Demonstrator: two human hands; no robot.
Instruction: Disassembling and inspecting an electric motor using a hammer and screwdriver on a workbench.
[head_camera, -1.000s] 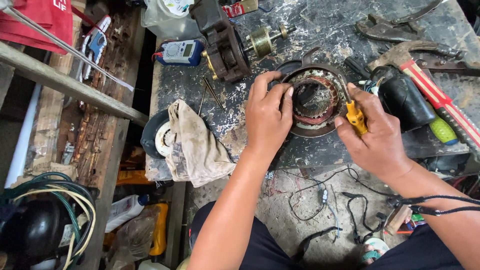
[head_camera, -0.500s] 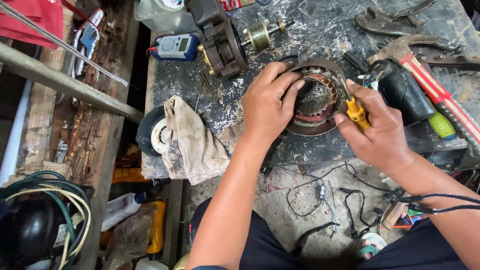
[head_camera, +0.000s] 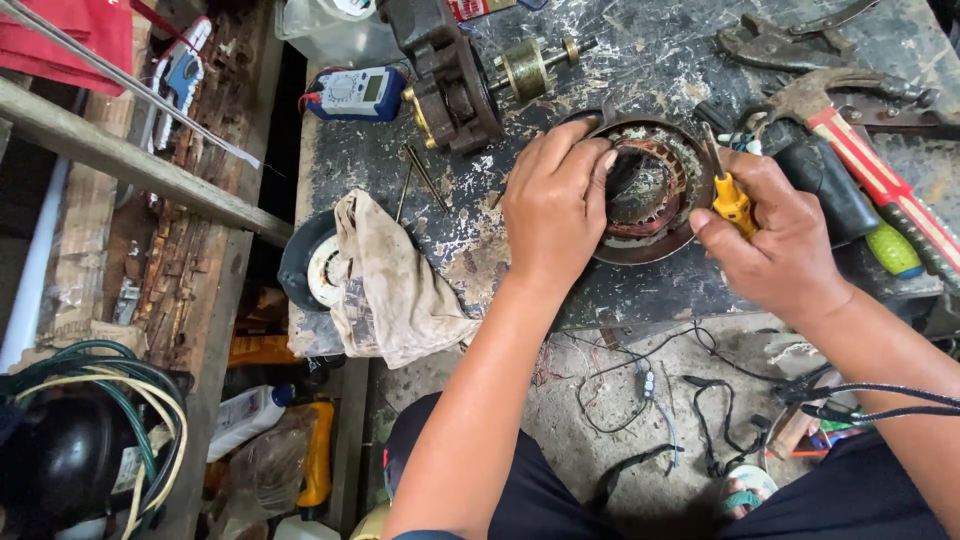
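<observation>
left grip (head_camera: 555, 205) clamps stator ring (head_camera: 650, 190) | right grip (head_camera: 765, 240) pinches yellow screwdriver (head_camera: 730, 198) | ring rusty, copper-wound

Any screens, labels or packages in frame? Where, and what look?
Multimeter: bench top-left, blue rectangular case, grey screen and dial.
Plastic bottle: floor lower-left, white, lying down, labelled.
Red-and-white label: top edge, partly hidden.
Left hand, right hand: on neither.

Your one head camera looks steeply down and close over your right hand (head_camera: 770, 240), with the workbench (head_camera: 640, 60) running ahead of it.
</observation>
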